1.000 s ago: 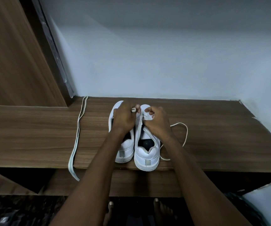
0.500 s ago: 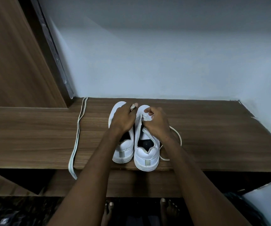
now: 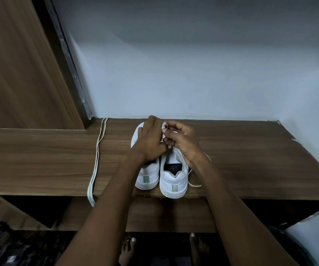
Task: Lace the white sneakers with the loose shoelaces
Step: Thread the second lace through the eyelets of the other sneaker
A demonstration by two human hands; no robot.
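Observation:
Two white sneakers stand side by side on the wooden shelf (image 3: 250,160), heels toward me: the left sneaker (image 3: 148,176) and the right sneaker (image 3: 174,183). My left hand (image 3: 152,140) reaches over the left sneaker to the front of the right one, its fingers curled there round a white shoelace (image 3: 194,184). My right hand (image 3: 182,144) pinches the same lace over the right sneaker's front eyelets. The rest of this lace trails off beside the right sneaker's heel. A second loose shoelace (image 3: 96,160) lies folded to the left. Both toes are hidden by my hands.
The folded lace's loop hangs over the shelf's front edge. A wooden panel (image 3: 20,73) rises at the left and a pale wall (image 3: 193,83) closes the back and right. A lower shelf (image 3: 164,214) and bare feet (image 3: 129,248) show below.
Both hands have moved forward toward the right sneaker's toe. The lace loop that lay to the right of the sneaker has been drawn in and is much shorter.

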